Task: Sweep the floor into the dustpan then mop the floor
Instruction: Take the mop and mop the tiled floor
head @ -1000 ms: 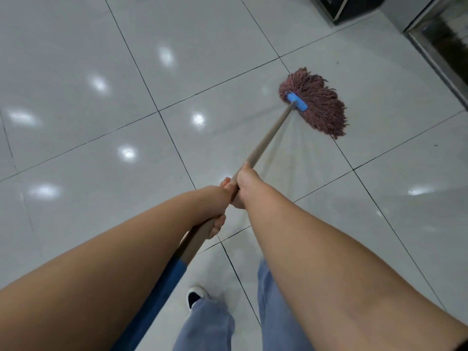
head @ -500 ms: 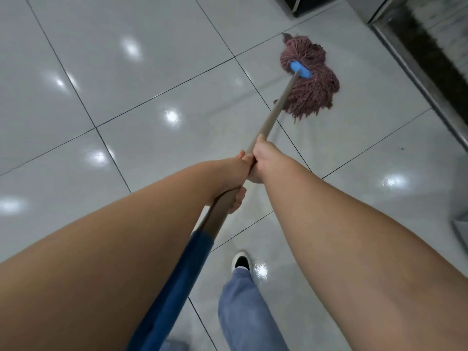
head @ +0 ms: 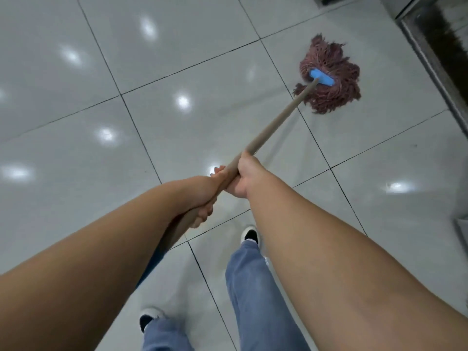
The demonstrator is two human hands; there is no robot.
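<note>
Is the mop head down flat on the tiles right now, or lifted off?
Down. The mop head lies on the floor, strands splayed around the blue clamp, with no gap showing beneath.

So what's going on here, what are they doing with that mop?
A person is mopping a tiled floor. Both hands grip the mop handle: the right hand higher up the pole, the left hand just below it. The reddish mop head lies spread on the tiles ahead and to the right, near a metal-edged threshold. No broom or dustpan is in view, so this looks like the mopping stage.
</note>
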